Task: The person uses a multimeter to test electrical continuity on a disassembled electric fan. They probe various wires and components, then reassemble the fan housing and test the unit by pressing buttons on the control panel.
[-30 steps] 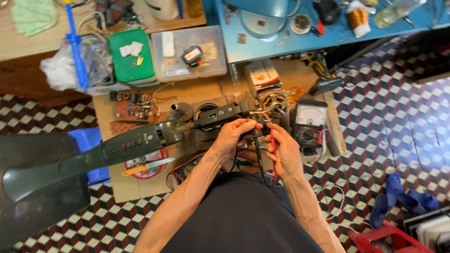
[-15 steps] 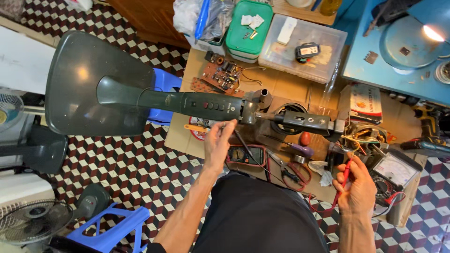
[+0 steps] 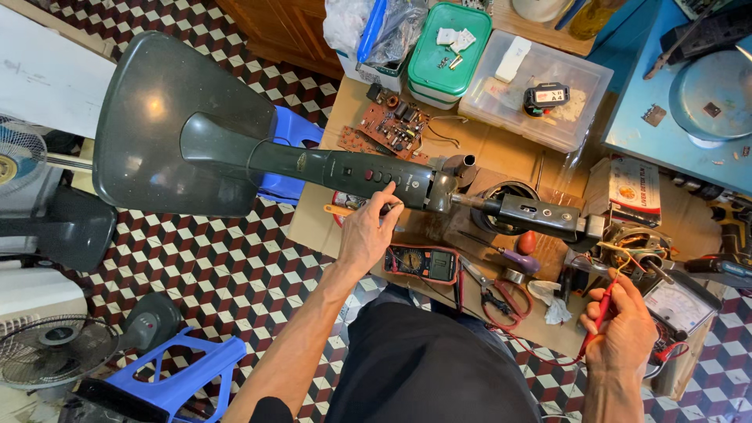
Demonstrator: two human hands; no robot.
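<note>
Seen from above, a dark green fan stand (image 3: pixel 313 160) lies on its side, its wide base over a checkered floor (image 3: pixel 211 266) and its column stretching across a cluttered cardboard-covered desk (image 3: pixel 509 153). The left hand (image 3: pixel 366 235) rests against the column's control panel, its grip loosely spread, one fingertip touching just below the buttons. The right hand (image 3: pixel 623 333), well apart at the desk's near edge, pinches a red test probe (image 3: pixel 603 305) aimed at the copper-wound fan motor (image 3: pixel 630 243). A digital multimeter (image 3: pixel 423 262) lies between the hands.
</note>
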